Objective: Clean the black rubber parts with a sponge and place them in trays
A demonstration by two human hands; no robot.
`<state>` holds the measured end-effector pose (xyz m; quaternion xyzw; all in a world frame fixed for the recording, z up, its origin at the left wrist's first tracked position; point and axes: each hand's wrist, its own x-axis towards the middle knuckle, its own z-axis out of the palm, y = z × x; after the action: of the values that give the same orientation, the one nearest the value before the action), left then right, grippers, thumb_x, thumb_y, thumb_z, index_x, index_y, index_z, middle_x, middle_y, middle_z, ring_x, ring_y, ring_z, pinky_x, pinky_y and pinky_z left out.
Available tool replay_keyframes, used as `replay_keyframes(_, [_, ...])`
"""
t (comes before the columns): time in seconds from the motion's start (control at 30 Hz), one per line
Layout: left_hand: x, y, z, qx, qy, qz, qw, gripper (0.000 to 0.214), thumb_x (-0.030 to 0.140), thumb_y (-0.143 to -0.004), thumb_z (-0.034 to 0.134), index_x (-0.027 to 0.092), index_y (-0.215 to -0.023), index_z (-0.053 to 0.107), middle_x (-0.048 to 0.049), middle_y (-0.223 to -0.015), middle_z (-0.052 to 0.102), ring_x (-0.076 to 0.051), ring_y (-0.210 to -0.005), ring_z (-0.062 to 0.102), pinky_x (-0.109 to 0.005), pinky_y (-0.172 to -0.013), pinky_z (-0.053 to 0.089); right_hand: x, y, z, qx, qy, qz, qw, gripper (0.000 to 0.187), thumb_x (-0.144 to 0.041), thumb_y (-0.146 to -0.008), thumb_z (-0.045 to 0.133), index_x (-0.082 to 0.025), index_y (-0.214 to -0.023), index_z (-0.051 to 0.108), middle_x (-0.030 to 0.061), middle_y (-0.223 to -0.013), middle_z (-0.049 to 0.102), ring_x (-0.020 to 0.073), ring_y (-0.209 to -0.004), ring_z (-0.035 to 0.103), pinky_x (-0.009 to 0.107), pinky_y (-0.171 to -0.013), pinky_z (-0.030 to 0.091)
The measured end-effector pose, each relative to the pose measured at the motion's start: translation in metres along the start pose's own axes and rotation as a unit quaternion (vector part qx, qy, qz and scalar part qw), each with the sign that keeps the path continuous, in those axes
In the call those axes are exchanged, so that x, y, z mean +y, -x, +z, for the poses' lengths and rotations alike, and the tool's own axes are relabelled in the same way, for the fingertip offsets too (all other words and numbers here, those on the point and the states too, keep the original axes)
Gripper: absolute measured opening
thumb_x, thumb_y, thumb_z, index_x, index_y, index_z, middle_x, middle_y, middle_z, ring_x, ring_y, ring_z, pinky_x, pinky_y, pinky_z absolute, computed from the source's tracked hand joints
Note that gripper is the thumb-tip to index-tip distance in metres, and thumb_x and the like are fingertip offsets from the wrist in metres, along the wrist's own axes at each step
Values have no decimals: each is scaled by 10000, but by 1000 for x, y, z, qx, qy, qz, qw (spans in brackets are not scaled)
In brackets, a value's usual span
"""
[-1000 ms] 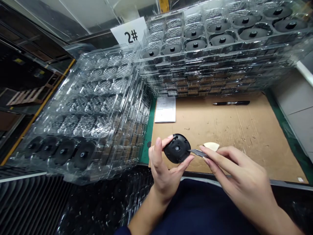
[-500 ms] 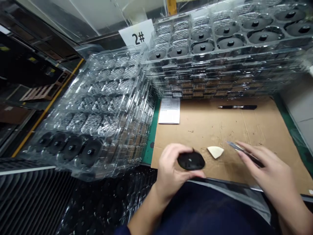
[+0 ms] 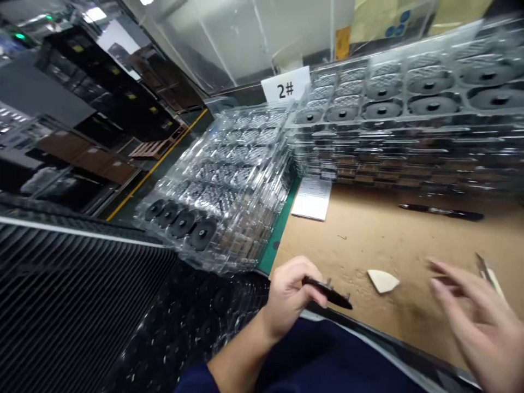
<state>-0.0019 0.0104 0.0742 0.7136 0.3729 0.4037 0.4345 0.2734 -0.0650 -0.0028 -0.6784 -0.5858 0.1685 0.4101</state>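
Note:
My left hand (image 3: 292, 297) pinches a thin black oval plastic part (image 3: 331, 295) at one end, above the cardboard's front edge. The part is tilted nearly edge-on, and small pegs stand up from its upper face. My right hand (image 3: 478, 322) is over the right side of the board, blurred, with thumb and fingers apart and nothing between them. Just beyond it lies a slim knife (image 3: 483, 268), partly hidden by the hand. Between my hands a cream-coloured wedge-shaped piece (image 3: 383, 281) rests on the cardboard (image 3: 360, 234).
A black pen (image 3: 441, 212) and a white printed slip (image 3: 311, 197) lie farther back. Stacked clear trays (image 3: 229, 180) stand at the left, some pockets holding black round parts. More stacked trays (image 3: 393, 136) line the back, beside a "2#" sign (image 3: 285, 87). Dark scraps dot the cardboard.
My right hand has let go of the knife, which now lies on the cardboard. My left hand has turned the black part from face-on to nearly edge-on. The view has swung left.

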Motion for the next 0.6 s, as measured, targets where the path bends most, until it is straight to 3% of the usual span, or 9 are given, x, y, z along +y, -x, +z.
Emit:
replay_keyframes(0.1, [0,1,8,23,44,27,998,299,433,-815,549,151,-722,594,-59,-685,604,-150,-649,581,-269,-592,465,-70,-9,9,-143,-188,8,972,329,-235,-861,525,-302,-1182,552,47,-1116,592,172,-932,606,257,-770,522])
replay_keyframes(0.2, [-1,1,15,17,62,46,997,363,517,-751,569,157,-744,611,-61,-678,611,-162,-653,581,-282,-594,460,-103,-11,18,-208,-325,45,922,309,-277,-857,547,-252,-1164,577,58,-1012,622,148,-868,601,254,-762,526])
replay_keyframes(0.33, [-1,-1,20,-2,61,60,996,314,476,-716,627,165,-758,632,-52,-677,634,-158,-644,581,-287,-618,463,-109,-5,22,-213,-433,113,868,265,-259,-821,604,-226,-1083,625,54,-922,640,151,-869,613,263,-781,523])
replay_keyframes(0.6, [-1,0,18,-48,57,72,995,244,409,-753,625,175,-817,653,-56,-747,657,-157,-696,598,-286,-660,468,-106,-3,25,-223,-580,171,765,293,-138,-753,671,-278,-1010,652,-2,-805,646,77,-755,602,176,-711,486])
